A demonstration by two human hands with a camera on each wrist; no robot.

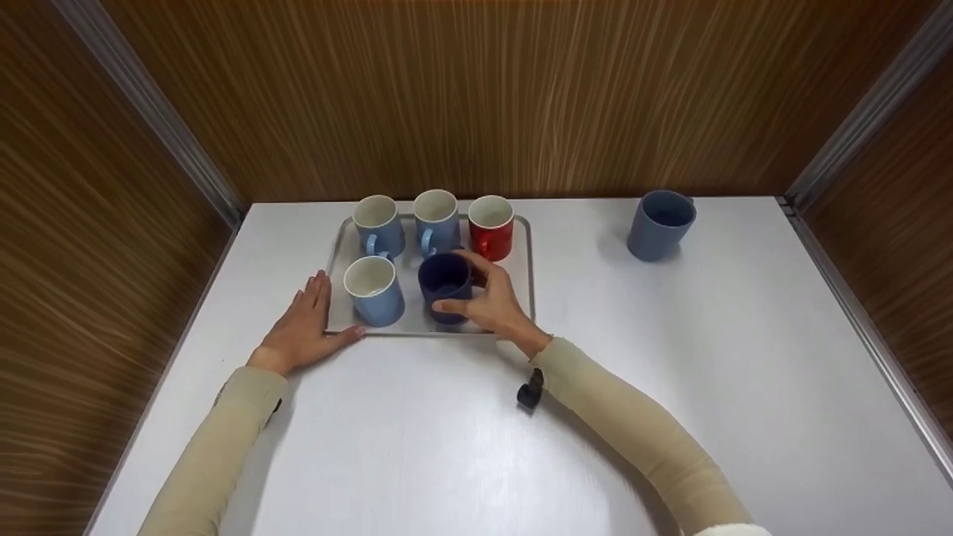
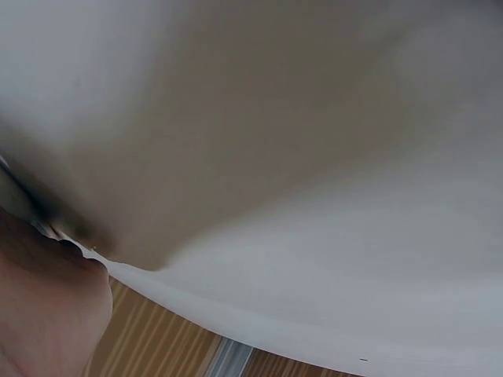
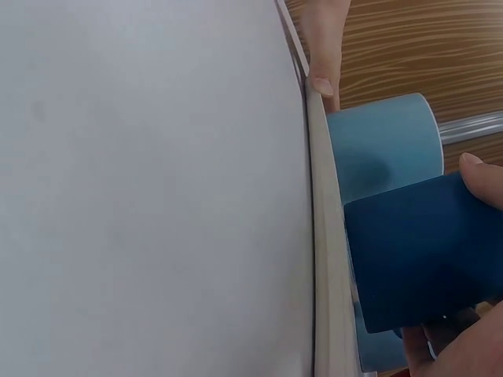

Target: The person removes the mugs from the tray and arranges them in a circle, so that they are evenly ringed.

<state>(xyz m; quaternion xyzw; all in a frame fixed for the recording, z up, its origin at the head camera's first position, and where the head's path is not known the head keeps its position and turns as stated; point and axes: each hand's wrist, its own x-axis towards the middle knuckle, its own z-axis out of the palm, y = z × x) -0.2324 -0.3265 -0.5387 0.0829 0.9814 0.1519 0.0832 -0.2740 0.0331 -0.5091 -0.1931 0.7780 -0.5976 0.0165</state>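
Note:
My right hand (image 1: 488, 298) grips a dark blue mug (image 3: 428, 251), thumb on the near side and fingers round the far right side. The mug is at the front middle of a shallow tray (image 1: 417, 333). Flat against the tray's front left corner, my left hand (image 1: 301, 327) has straight fingers along the left edge and the thumb on the front rim. Between the hands stands a light blue mug (image 1: 376, 294). Behind it are two more light blue mugs (image 1: 381, 237) (image 1: 439, 227) and a red mug (image 1: 493, 232). In the left wrist view, only part of the left hand (image 2: 51, 306) shows.
A grey-blue mug (image 1: 657, 234) stands off the tray at the back right of the white table (image 1: 417, 447). Wood-grain panels (image 1: 506, 97) with metal corner strips enclose the back and sides. A small black device (image 1: 530, 391) hangs at the right sleeve.

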